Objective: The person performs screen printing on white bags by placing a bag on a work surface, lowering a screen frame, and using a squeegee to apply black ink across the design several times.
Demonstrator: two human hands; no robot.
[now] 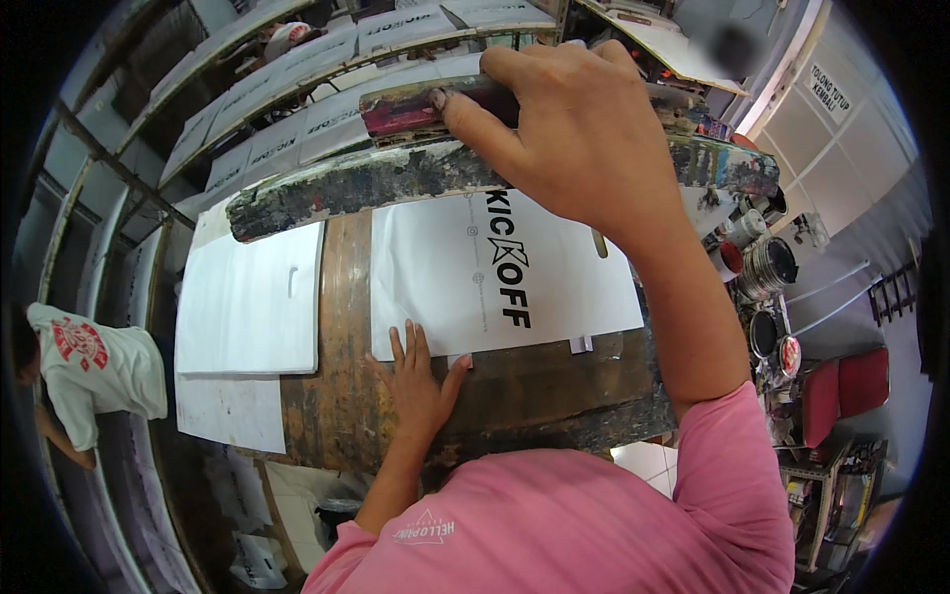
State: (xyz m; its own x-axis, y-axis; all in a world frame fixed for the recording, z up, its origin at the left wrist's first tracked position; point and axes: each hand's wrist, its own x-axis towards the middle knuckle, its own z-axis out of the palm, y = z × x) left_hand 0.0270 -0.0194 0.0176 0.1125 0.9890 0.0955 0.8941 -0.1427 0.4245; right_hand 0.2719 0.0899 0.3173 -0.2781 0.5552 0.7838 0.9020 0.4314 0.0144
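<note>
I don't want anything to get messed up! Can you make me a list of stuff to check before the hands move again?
1. Right hand has hold of the upper paint-stained bar: ok.
2. Left hand is at the near edge of the printed white bag: ok.
3. The bag lies on the worn table, apart from the white stack: ok.
4. The whole bag is in plain sight: not ok, the lower paint-stained bar and right arm hide parts of it.
5. The black print is dry: cannot tell from a picture.
</note>
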